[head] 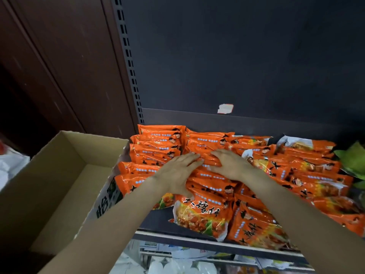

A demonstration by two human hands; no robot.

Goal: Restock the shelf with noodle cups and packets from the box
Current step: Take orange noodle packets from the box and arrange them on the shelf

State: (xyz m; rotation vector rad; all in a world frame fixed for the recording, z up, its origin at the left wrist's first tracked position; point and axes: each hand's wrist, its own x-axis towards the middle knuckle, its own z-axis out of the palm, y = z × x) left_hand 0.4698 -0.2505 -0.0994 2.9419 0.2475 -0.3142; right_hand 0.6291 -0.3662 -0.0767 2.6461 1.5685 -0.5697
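Left hand (177, 173) palm down, fingers straight and together, reaching forward, right hand (230, 165) palm down, fingers spread flat, both forearms bare and extended, fingertips of the two hands nearly meeting

the orange noodle packets (205, 212) carry big black chinese characters — the front one seems to read 大聲仔, though glare blurs it. the cardboard box (59, 175) has large dark-green print on its side — one character looks like 怡, the rest cut off.

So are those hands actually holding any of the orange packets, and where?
Nothing is gripped. The left hand and right hand lie flat, fingers straight, pressing on top of the stacked orange packets.
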